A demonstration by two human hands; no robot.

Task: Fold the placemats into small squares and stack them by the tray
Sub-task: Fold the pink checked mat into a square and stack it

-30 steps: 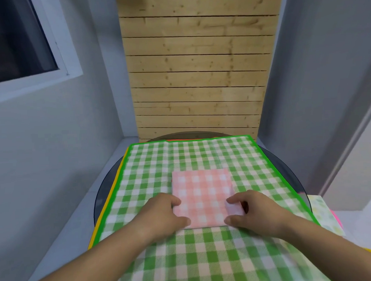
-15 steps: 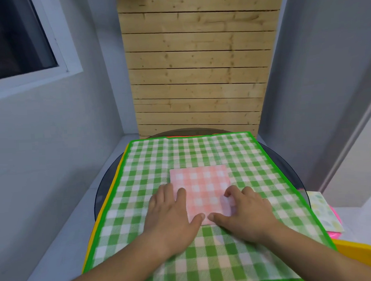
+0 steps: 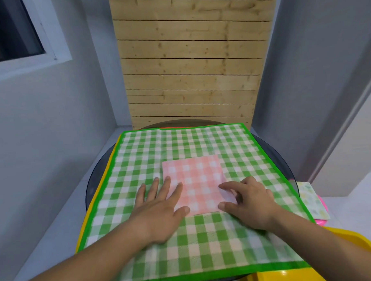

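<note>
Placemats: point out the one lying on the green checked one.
The pink checked placemat, folded small, midway on the green checked placemat; the floral placemat lies off to the right.

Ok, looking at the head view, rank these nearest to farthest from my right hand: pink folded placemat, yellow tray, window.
1. pink folded placemat, centre, touching the right hand.
2. yellow tray, lower right.
3. window, upper left, far off.

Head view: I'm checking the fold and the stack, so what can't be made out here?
Pink placemat: layer count unseen; the right hand grips and hides its near right corner.
Mats under the green placemat: only yellow and orange edge slivers show.
Yellow tray: cut off by the frame's lower right corner.
Floral folded mat: partly behind the green placemat's edge.
</note>
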